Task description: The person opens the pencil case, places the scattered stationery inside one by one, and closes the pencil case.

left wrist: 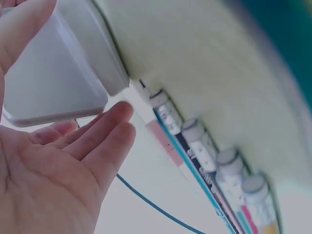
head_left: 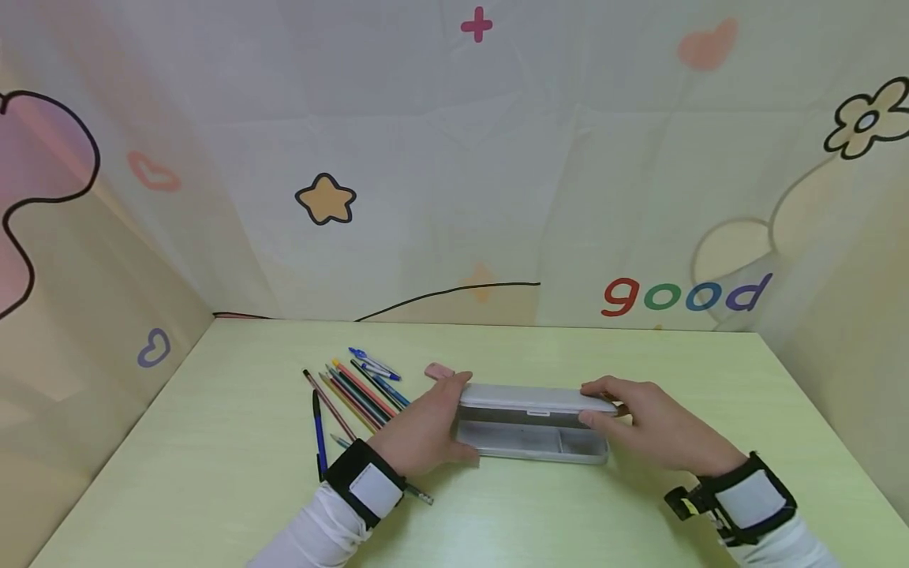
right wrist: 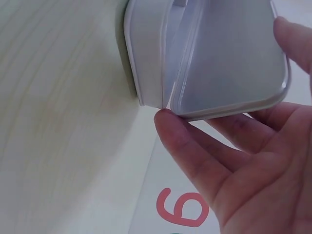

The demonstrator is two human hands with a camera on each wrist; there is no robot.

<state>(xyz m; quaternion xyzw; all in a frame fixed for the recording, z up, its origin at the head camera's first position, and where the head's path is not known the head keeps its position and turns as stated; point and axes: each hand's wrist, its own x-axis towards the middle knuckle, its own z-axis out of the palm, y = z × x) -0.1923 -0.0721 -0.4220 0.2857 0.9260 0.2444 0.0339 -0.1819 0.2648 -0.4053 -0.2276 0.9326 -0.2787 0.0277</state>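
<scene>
A pale grey-white pencil case (head_left: 533,457) lies on the table with its lid (head_left: 533,394) tilted up at the back. A divider splits its inside into a long and a short compartment. My left hand (head_left: 429,430) spans the case's left end, thumb by the front corner and fingers behind the lid; those fingers (left wrist: 109,131) look fairly straight in the left wrist view. At the other end my right hand (head_left: 649,418) pinches the lid, thumb on its inner side and fingers (right wrist: 195,151) behind it.
Left of the case lie several pencils (head_left: 358,394), partly hidden by my left hand and wrist strap. Blue-and-white pens (head_left: 376,365) lie behind them, a dark blue pen (head_left: 319,430) at their left. A pink eraser (head_left: 438,371) sits behind my left hand. A printed cloth (head_left: 454,197) backs the table.
</scene>
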